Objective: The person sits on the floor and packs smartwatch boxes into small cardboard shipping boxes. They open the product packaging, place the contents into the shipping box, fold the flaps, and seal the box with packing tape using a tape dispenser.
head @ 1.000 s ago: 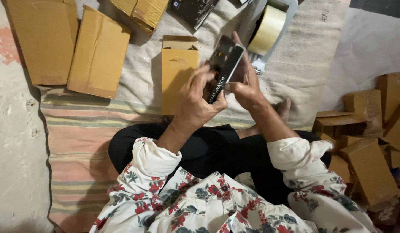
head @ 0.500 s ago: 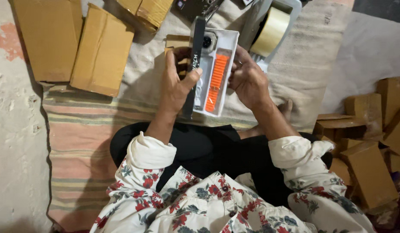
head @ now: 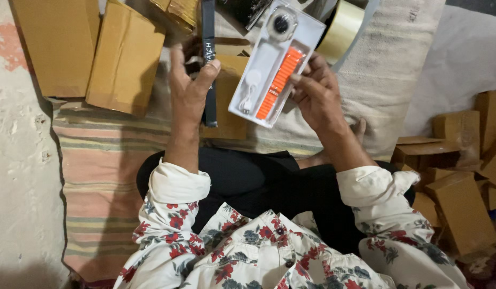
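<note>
Fingers of the left hand (head: pixel 188 91) grasp a black sleeve (head: pixel 208 64); the right hand (head: pixel 317 93) grips a white tray (head: pixel 277 61). Cartons (head: pixel 125 56) and tape (head: pixel 342 29) lie beyond the fingertips.

A pale, rough floor (head: pixel 17 176) with a patch of reddish paint is seen at the left. A striped mat (head: pixel 98 176) in pink, beige and green is spread over it, and a cream woven cloth (head: pixel 387 80) is laid further up. Flat cardboard boxes (head: pixel 92 48) are stacked at the upper left, and small folded ones (head: pixel 451 187) are piled at the right.
</note>
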